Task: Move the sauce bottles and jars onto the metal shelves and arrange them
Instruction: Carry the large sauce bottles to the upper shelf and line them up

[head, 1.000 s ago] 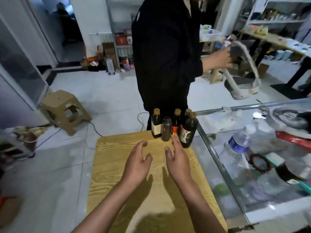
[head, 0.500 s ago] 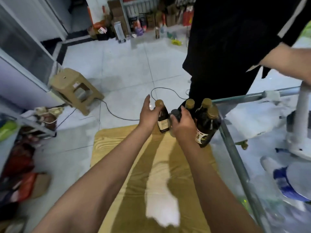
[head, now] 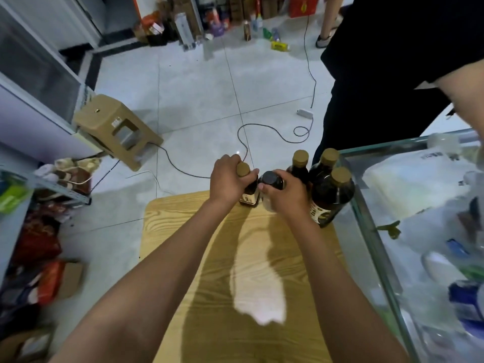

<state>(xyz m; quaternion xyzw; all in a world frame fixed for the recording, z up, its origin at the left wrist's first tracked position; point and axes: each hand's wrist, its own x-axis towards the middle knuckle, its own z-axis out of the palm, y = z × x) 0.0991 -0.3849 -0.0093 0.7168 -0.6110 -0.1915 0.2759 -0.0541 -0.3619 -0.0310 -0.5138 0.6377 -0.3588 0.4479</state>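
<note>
While left hand (head: 228,181) fingers grip a gold-capped bottle (head: 247,188), right hand (head: 286,196) fingers clasp a black-capped bottle (head: 272,182).

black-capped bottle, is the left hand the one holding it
No, the right hand grips the black-capped bottle, while the left hand grips a gold-capped bottle beside it.

Even, fairly bright indoor light from overhead; a white glare patch lies on the wooden tabletop (head: 235,271) toward six o'clock, flanked by soft forearm shadows; the tiled floor (head: 209,100) at twelve o'clock shows a pale sheen; wide-angle distortion bends lines near the edges; the glass counter (head: 372,231) at three o'clock and the clutter at nine o'clock are smeared with blur; the centre stays reasonably sharp.
</note>
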